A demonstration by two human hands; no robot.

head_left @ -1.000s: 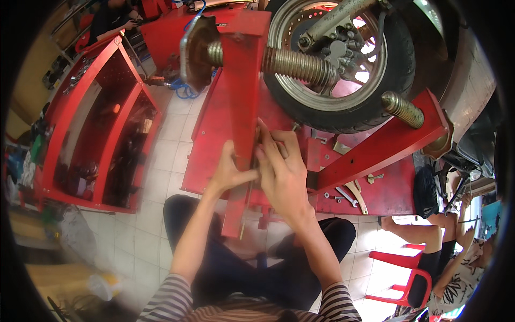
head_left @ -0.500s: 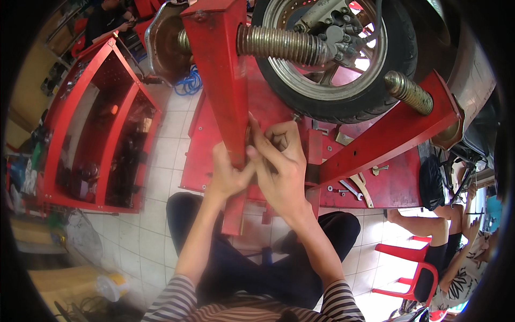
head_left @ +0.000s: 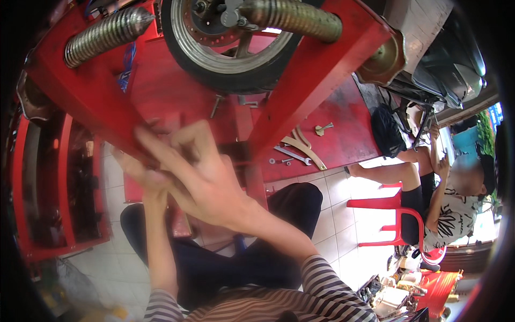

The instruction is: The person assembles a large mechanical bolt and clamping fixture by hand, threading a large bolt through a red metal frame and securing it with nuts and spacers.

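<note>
Two slanting red steel posts, a left one and a right one, carry thick threaded screws, including the left screw. Between them stands a motorcycle wheel with a black tire. My left hand is closed around the foot of the left post, partly covered by my other hand and blurred. Close against it, my right hand has its index finger stretched along the post and its other fingers curled. Whatever lies between those fingers is hidden.
On the red platform lie a wrench, curved tan pieces, a wing-headed bolt and small washers. A red shelf rack is at left. At right, a person sits on a red chair.
My view has swung rightward, so the posts, wheel and hands appear farther left. Both hands stay at the left post's foot, and the right now overlaps the left more.
</note>
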